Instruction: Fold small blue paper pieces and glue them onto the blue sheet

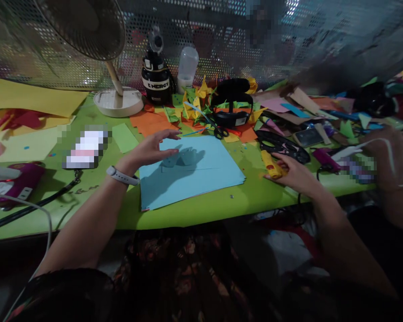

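A stack of light blue paper [201,179] lies on the green table, with a thin dark line and faint shapes across its middle. Above its upper left part hovers my left hand [154,150], fingers apart and curved, holding nothing; it wears a pale wristband. My right hand [290,173], to the right of the paper, is closed around a small yellow plastic tool [270,164] whose exact kind I cannot make out. Just behind that hand is a black tray-like object [282,145]. Scissors [220,132] with black handles rest beyond the paper's far edge.
A white-based fan [117,105], a black bottle [156,82] and yellow folded-paper pieces [201,91] stand at the back. A lit phone [85,147] lies left, near a purple device [18,183] with a cable. At right, a co-worker's hand [384,143] is among paper scraps.
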`<state>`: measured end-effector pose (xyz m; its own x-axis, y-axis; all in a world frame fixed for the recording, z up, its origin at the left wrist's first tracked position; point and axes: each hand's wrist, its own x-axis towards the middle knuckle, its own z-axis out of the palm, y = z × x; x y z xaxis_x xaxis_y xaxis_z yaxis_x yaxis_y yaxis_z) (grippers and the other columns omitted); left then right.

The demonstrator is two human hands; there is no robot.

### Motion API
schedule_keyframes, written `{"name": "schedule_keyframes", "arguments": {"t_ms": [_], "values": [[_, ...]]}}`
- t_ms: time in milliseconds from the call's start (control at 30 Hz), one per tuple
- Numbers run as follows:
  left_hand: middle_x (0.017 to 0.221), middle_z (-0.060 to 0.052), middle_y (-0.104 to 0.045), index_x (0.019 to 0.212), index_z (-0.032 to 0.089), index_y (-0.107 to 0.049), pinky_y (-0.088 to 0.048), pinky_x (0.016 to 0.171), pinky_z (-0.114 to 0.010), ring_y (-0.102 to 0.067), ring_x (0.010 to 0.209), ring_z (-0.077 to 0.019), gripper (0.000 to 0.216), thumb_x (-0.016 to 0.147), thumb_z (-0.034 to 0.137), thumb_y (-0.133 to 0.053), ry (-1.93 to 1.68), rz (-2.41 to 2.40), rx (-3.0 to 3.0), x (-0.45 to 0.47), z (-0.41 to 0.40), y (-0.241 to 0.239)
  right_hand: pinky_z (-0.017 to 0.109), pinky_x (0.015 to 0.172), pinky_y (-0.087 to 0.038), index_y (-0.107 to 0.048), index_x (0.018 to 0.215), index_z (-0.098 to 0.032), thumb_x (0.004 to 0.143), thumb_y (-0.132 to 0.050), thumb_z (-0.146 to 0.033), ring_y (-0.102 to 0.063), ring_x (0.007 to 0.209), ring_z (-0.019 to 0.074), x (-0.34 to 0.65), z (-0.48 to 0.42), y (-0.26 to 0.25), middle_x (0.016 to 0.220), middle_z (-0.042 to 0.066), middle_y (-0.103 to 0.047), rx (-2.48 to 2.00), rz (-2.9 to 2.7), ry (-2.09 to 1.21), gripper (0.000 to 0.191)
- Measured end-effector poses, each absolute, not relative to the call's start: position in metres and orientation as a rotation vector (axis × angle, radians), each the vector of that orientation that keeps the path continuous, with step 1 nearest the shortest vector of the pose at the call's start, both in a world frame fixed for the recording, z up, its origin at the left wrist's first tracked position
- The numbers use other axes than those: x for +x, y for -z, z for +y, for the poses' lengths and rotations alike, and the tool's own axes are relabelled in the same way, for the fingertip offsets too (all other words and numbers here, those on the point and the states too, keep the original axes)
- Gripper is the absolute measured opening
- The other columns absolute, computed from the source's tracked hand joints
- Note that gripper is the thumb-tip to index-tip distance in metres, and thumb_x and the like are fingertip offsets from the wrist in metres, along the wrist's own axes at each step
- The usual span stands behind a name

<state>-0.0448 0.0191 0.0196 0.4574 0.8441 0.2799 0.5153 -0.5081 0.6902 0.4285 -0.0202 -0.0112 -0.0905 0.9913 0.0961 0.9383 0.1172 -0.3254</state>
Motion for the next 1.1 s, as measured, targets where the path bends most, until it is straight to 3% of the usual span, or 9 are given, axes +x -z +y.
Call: {"name": "schedule_keyframes", "arguments": {"t_ms": [200,400,567,800,1100], "values": [[0.126,-0.01,-0.067,0.122,0.018,-0.063,-0.042,0.107,-0.033,-0.06,0.12,-0.0223,0.045,0.084,0.04,-0.067,-0.968,1.23,2.14,-0.048,0.018,-0.028,0.038,0.086,-0.048,-0.048,0.14,-0.013,0.073,-0.073,-0.04,-0.063,0.096,0.0294,0.442,-0.009,0.011,0.117,0.02,-0.065,-2.01,-2.034,-0.151,0.076],[0.12,-0.008,-0.07,0.115,0.018,-0.067,-0.047,0.103,-0.033,-0.063,0.113,-0.0209,0.035,0.085,0.037,-0.065,-1.045,1.313,2.112,-0.054,0.017,-0.04,0.042,0.1,-0.044,-0.052,0.138,-0.01,0.08,-0.057,-0.034,-0.057,0.119,0.0332,0.444,-0.011,0.005,0.133,0.022,-0.059,-2.081,-2.193,0.093,0.063],[0.116,-0.008,-0.072,0.109,0.017,-0.069,-0.052,0.094,-0.033,-0.066,0.105,-0.0196,0.029,0.085,0.032,-0.065,-1.043,1.371,2.081,-0.055,0.01,-0.052,0.045,0.103,-0.041,-0.058,0.134,-0.015,0.087,-0.047,-0.044,-0.055,0.123,0.0336,0.43,-0.022,-0.003,0.132,0.017,-0.061,-2.088,-2.188,0.393,0.056],[0.107,-0.006,-0.075,0.103,0.018,-0.071,-0.053,0.095,-0.036,-0.068,0.098,-0.0171,0.025,0.087,0.036,-0.066,-1.193,1.459,1.94,-0.087,-0.001,-0.052,0.043,0.107,-0.038,-0.057,0.135,-0.01,0.095,-0.035,-0.056,-0.052,0.124,0.0335,0.387,-0.023,-0.013,0.134,0.017,-0.06,-1.97,-2.111,0.592,0.065],[0.085,0.002,-0.075,0.082,0.023,-0.068,-0.052,0.091,-0.039,-0.065,0.082,-0.0125,0.019,0.083,0.042,-0.067,-1.481,1.527,1.553,-0.119,0.007,-0.023,0.052,0.105,-0.038,-0.061,0.129,-0.004,0.093,-0.028,-0.069,-0.043,0.133,0.0416,0.394,-0.017,0.006,0.143,0.026,-0.049,-2.279,-2.138,0.663,0.082]]}}
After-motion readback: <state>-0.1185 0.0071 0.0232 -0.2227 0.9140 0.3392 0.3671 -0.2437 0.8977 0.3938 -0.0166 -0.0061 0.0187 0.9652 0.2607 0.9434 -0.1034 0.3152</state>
